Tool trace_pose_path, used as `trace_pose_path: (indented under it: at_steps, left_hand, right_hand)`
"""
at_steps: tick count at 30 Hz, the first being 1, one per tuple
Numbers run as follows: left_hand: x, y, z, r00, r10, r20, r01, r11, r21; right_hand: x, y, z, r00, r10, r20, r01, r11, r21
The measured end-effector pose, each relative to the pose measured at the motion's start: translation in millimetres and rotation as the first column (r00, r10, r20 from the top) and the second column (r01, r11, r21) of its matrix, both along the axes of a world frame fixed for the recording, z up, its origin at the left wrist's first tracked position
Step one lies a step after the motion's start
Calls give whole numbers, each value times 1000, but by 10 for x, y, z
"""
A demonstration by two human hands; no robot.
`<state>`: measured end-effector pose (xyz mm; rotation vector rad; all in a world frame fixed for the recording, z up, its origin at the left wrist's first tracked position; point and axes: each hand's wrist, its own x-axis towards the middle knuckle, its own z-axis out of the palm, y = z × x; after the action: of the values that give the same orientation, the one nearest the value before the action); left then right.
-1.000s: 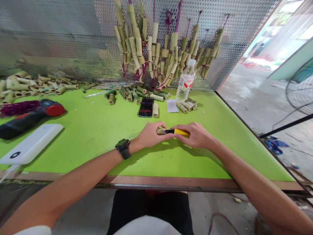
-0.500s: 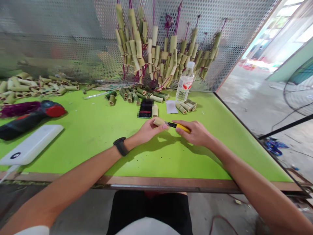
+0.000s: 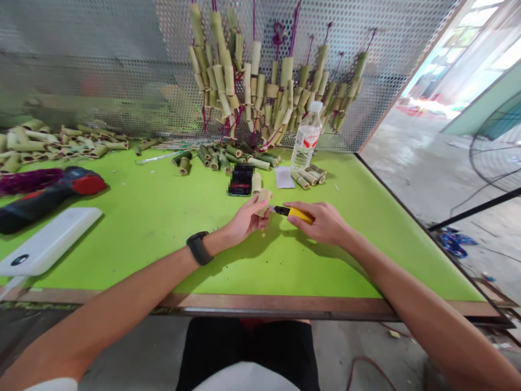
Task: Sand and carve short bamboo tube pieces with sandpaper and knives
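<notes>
A short pale bamboo tube (image 3: 264, 202) is held upright, slightly tilted, in the fingers of my left hand (image 3: 246, 218). My right hand (image 3: 323, 221) is wrapped round a yellow and black utility knife (image 3: 299, 215), whose tip points left at the tube. The blade end is close to the tube's side; whether it touches, I cannot tell. Just behind my left hand, another pale bamboo piece (image 3: 256, 183) stands beside a dark phone (image 3: 241, 182).
Cut bamboo pieces (image 3: 215, 157) lie along the back, with more (image 3: 52, 142) at far left. A water bottle (image 3: 306, 136) stands behind a paper slip (image 3: 284, 177). At left are a black-red power tool (image 3: 52, 193) and white power bank (image 3: 52, 239). Bamboo strings hang on the mesh (image 3: 122, 81).
My left hand has turned the bamboo tube from lying sideways to nearly upright. The knife has shifted slightly left and stays in my right hand.
</notes>
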<state>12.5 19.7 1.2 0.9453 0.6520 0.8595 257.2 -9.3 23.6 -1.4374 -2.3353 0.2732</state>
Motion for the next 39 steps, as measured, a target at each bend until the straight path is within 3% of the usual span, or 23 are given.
trace_pose_path:
  at_steps: [3, 6, 9, 20, 32, 39]
  left_hand:
    - [-10, -61, 22, 989, -21, -144, 40, 990, 132]
    - [-3, -101, 31, 953, 61, -298, 40, 946, 321]
    - [12, -96, 2, 915, 129, -382, 46, 908, 417]
    - [7, -68, -53, 881, 115, -459, 122, 882, 455]
    - [28, -57, -33, 937, 51, -346, 103, 906, 411]
    - [6, -20, -78, 939, 70, -338, 95, 889, 448]
  right_hand:
    - [-8, -8, -8, 999, 48, -2, -48, 999, -4]
    - [-19, -24, -11, 998, 58, 6, -58, 998, 2]
    - [-20, -29, -12, 999, 37, 26, -37, 999, 6]
    - [-37, -32, -13, 995, 104, 2, -104, 994, -39]
    - [-58, -59, 19, 985, 165, -56, -169, 982, -79]
    - [-98, -75, 15, 980, 175, -95, -184, 978, -102]
